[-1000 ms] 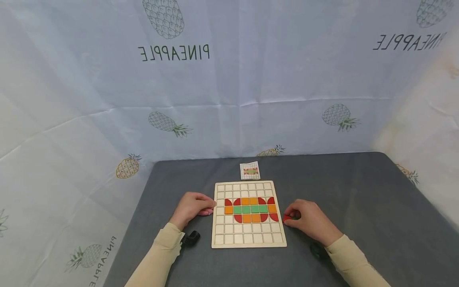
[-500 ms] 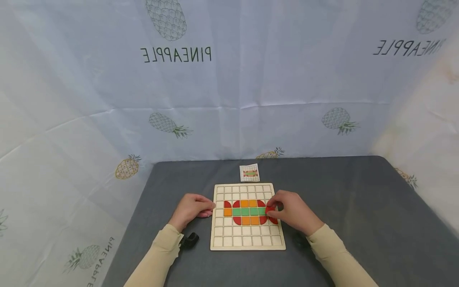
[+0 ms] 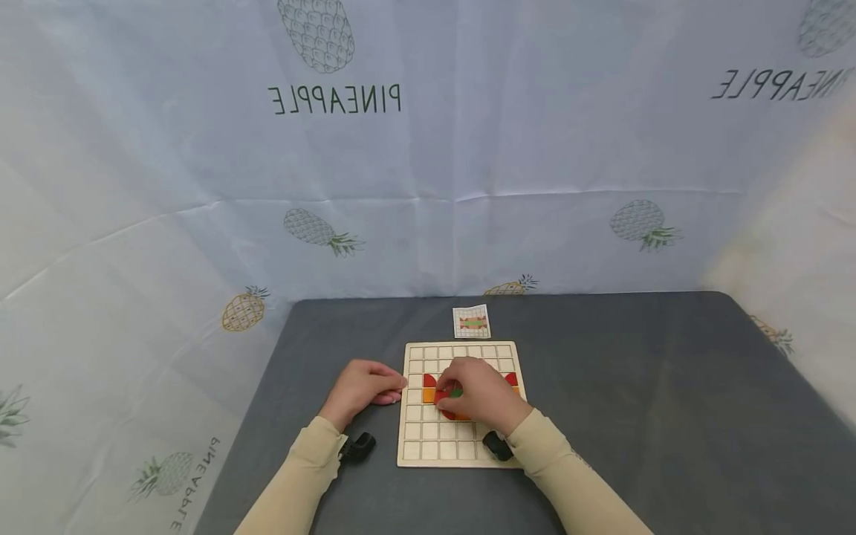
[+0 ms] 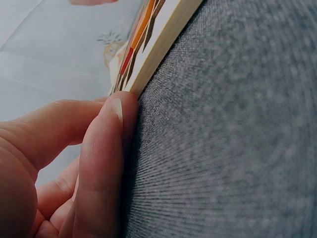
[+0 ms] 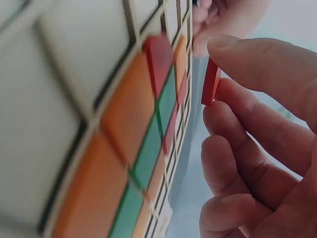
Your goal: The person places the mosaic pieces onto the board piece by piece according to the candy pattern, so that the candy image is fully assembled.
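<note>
The wooden grid board (image 3: 428, 449) lies on the dark table, with orange, green and red tiles set in its cells. At its left edge is my left hand (image 3: 364, 388); in the left wrist view its thumb and a finger (image 4: 101, 148) pinch the board's rim. My right hand (image 3: 483, 392) is over the middle of the board and covers much of the pattern in the head view. Its thumb and finger pinch a red tile (image 5: 211, 83), held up off the board in the right wrist view. An orange square tile (image 3: 428, 395) shows left of that hand.
A small pattern card (image 3: 472, 322) lies just behind the board. Black wrist devices sit below both hands, the left one (image 3: 361, 447) over the table, the right one (image 3: 498, 446) over the board. A pineapple-print cloth (image 3: 428, 148) hangs behind the table.
The right hand has carried the red tile from beside the board's right edge leftward to over the middle of the pattern. The left hand has stayed at the board's left edge.
</note>
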`<state>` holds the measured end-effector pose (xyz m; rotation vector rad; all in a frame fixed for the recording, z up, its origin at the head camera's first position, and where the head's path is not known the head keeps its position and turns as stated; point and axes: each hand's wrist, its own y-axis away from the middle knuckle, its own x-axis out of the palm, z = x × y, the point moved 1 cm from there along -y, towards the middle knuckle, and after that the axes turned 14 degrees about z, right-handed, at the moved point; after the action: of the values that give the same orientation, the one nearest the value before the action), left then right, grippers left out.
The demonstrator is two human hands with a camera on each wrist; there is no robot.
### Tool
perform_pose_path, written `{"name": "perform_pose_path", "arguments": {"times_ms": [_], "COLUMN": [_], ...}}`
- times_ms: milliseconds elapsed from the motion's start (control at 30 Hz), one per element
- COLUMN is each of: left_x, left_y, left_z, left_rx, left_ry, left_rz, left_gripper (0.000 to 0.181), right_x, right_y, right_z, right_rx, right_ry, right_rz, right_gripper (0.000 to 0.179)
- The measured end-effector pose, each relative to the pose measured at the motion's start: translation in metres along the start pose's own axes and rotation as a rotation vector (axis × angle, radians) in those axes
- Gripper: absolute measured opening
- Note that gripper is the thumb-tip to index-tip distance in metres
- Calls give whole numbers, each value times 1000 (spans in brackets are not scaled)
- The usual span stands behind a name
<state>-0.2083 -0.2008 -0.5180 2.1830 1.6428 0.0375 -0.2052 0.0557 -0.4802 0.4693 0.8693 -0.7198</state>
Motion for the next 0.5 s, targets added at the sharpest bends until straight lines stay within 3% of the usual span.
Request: {"name": "perform_pose_path", "arguments": {"times_ms": [500], "left_x": [-1], "left_y": [-1], "left_z": [1], "left_rx": [11], "left_ry": [-5], "left_rz": [11], "left_gripper": [23], "right_x": [21], "right_y": [-9], "right_z": [12], "right_rx": [-34], "right_ry": [62], "right_rz": [46], "right_gripper": [10]}}
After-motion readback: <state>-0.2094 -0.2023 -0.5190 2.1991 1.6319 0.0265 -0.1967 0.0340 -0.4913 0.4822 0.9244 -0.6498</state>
